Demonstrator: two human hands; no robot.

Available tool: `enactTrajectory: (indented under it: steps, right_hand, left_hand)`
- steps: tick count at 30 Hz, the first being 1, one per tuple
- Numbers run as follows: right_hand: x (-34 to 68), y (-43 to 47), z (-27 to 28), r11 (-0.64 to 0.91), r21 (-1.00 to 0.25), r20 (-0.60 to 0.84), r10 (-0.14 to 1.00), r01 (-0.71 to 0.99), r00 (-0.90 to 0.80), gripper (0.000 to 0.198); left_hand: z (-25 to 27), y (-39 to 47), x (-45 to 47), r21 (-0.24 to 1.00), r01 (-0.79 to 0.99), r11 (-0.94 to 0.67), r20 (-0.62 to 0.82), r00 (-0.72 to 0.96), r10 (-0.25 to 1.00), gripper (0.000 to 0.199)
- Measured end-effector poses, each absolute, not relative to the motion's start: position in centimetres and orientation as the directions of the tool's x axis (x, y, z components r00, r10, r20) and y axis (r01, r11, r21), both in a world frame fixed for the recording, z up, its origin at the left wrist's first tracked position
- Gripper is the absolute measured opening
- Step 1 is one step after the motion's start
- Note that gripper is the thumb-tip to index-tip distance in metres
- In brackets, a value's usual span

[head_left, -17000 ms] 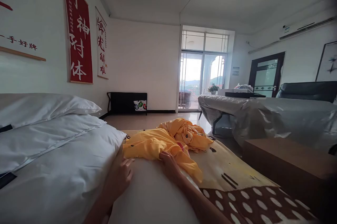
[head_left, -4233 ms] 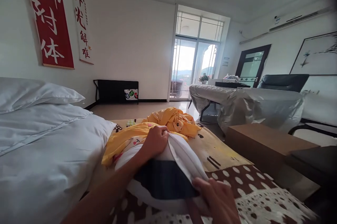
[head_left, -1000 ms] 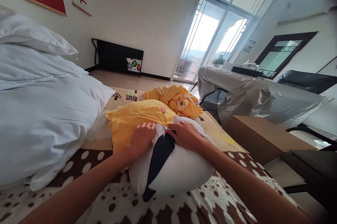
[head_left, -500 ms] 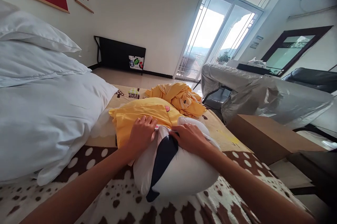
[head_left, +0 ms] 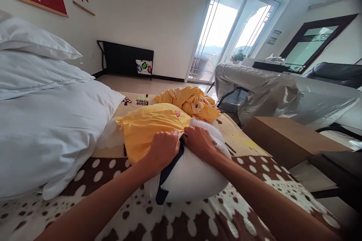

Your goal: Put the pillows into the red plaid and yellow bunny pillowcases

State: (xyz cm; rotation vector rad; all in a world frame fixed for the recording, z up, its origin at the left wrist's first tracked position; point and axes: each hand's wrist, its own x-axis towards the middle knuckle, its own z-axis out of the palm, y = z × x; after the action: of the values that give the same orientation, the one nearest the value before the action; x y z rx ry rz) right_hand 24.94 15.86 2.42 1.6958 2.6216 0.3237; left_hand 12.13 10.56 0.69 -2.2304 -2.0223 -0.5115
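Note:
A white pillow point(head_left: 202, 178) with a navy stripe lies on the bed, its far part inside a yellow pillowcase point(head_left: 144, 120). My left hand point(head_left: 164, 148) is closed on the near edge of the pillowcase, knuckles up. Close beside it, my right hand point(head_left: 198, 141) pinches the cloth where the yellow case meets the white pillow. Its fingertips are partly hidden by folds. The navy stripe point(head_left: 169, 169) runs toward me below the left hand. A white corner of the pillow bulges out to the right of my right hand.
Crumpled yellow bedding point(head_left: 190, 99) lies just beyond the pillow. White pillows point(head_left: 56, 128) are piled at left on the brown and cream patterned blanket point(head_left: 124, 211). A cardboard box point(head_left: 288, 135) and plastic-covered furniture point(head_left: 299, 99) stand to the right of the bed.
My hands have drawn closer together, and my left hand has turned into a fist over the cloth. The white fold between them is now mostly covered. The view has shifted slightly.

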Motion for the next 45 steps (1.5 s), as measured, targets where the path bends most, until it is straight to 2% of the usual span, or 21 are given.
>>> enactTrajectory:
  steps: [3, 7, 10, 12, 14, 16, 18, 20, 23, 26, 30, 33, 36, 38, 39, 42, 45]
  right_hand:
    - [25.5, 15.9, 2.5, 0.392, 0.147, 0.110, 0.906, 0.908, -0.409, 0.028]
    - [25.6, 15.9, 2.6, 0.449, 0.146, 0.094, 0.881, 0.882, -0.464, 0.029]
    - [26.1, 16.5, 2.8, 0.445, 0.118, 0.126, 0.880, 0.888, -0.458, 0.029]
    - [26.7, 17.2, 3.0, 0.426, 0.073, 0.152, 0.889, 0.902, -0.433, 0.026]
    - [27.5, 17.9, 3.1, 0.421, 0.020, 0.171, 0.892, 0.907, -0.418, 0.023]
    - [28.1, 18.3, 3.2, 0.429, -0.027, 0.195, 0.888, 0.903, -0.416, 0.021]
    - [28.4, 18.6, 3.1, 0.442, -0.059, 0.224, 0.879, 0.895, -0.420, 0.018]
    - [28.6, 18.7, 3.1, 0.448, -0.077, 0.238, 0.876, 0.891, -0.420, 0.017]
    - [28.6, 18.6, 3.1, 0.443, -0.096, 0.229, 0.881, 0.891, -0.413, 0.016]
    - [28.9, 18.7, 3.3, 0.436, -0.114, 0.225, 0.887, 0.893, -0.404, 0.015]
    - [29.6, 19.5, 3.6, 0.406, -0.146, 0.224, 0.902, 0.902, -0.369, 0.012]
    - [30.1, 20.5, 3.6, 0.394, -0.166, 0.225, 0.908, 0.904, -0.354, 0.012]
    - [30.6, 21.4, 3.4, 0.400, -0.181, 0.242, 0.903, 0.898, -0.354, 0.011]
    - [30.9, 21.8, 3.3, 0.404, -0.187, 0.248, 0.901, 0.895, -0.355, 0.011]
    - [31.0, 21.9, 3.3, 0.403, -0.192, 0.249, 0.902, 0.895, -0.353, 0.011]
    - [31.2, 22.0, 3.3, 0.385, -0.211, 0.246, 0.911, 0.899, -0.332, 0.011]
    - [31.2, 22.0, 3.5, 0.343, -0.212, 0.241, 0.926, 0.915, -0.292, 0.012]
  left_hand:
    - [0.4, 10.6, 12.7, 0.077, 0.974, -0.212, 0.371, 0.169, 0.913, 0.018]
    - [0.1, 10.5, 12.3, -0.099, 0.914, -0.393, 0.410, 0.397, 0.821, 0.027]
    - [0.0, 9.1, 11.4, -0.201, 0.907, -0.371, 0.438, 0.422, 0.794, 0.028]
    - [-0.4, 7.2, 10.8, -0.220, 0.915, -0.338, 0.420, 0.401, 0.814, 0.030]
    - [-1.0, 4.8, 10.0, -0.189, 0.916, -0.354, 0.303, 0.397, 0.866, 0.029]
    - [-2.0, 2.8, 9.1, -0.098, 0.923, -0.371, 0.142, 0.382, 0.913, 0.026]
    - [-2.9, 1.7, 8.1, -0.015, 0.943, -0.332, 0.068, 0.333, 0.941, 0.026]
    - [-3.6, 1.7, 7.1, 0.007, 0.960, -0.280, 0.138, 0.276, 0.951, 0.030]
    - [-4.3, 3.7, 5.9, 0.003, 0.972, -0.234, 0.330, 0.220, 0.918, 0.036]
    - [-4.7, 6.6, 5.2, 0.044, 0.978, -0.206, 0.412, 0.170, 0.895, 0.049]
    - [-4.6, 9.5, 5.2, 0.044, 0.982, -0.183, 0.461, 0.143, 0.876, 0.045]
    - [-4.2, 9.3, 5.9, 0.017, 0.988, -0.153, 0.609, 0.111, 0.786, 0.038]
    - [-3.7, 6.9, 7.2, 0.067, 0.943, -0.327, 0.739, 0.173, 0.652, 0.030]
    - [-3.6, 5.4, 8.1, 0.156, 0.870, -0.467, 0.724, 0.221, 0.654, 0.027]
    - [-3.8, 4.9, 8.6, 0.202, 0.848, -0.489, 0.698, 0.226, 0.680, 0.033]
    - [-4.6, 5.1, 9.9, 0.277, 0.871, -0.405, 0.618, 0.161, 0.770, 0.063]
    - [-5.3, 6.6, 11.0, 0.313, 0.908, -0.280, 0.601, 0.039, 0.798, 0.060]
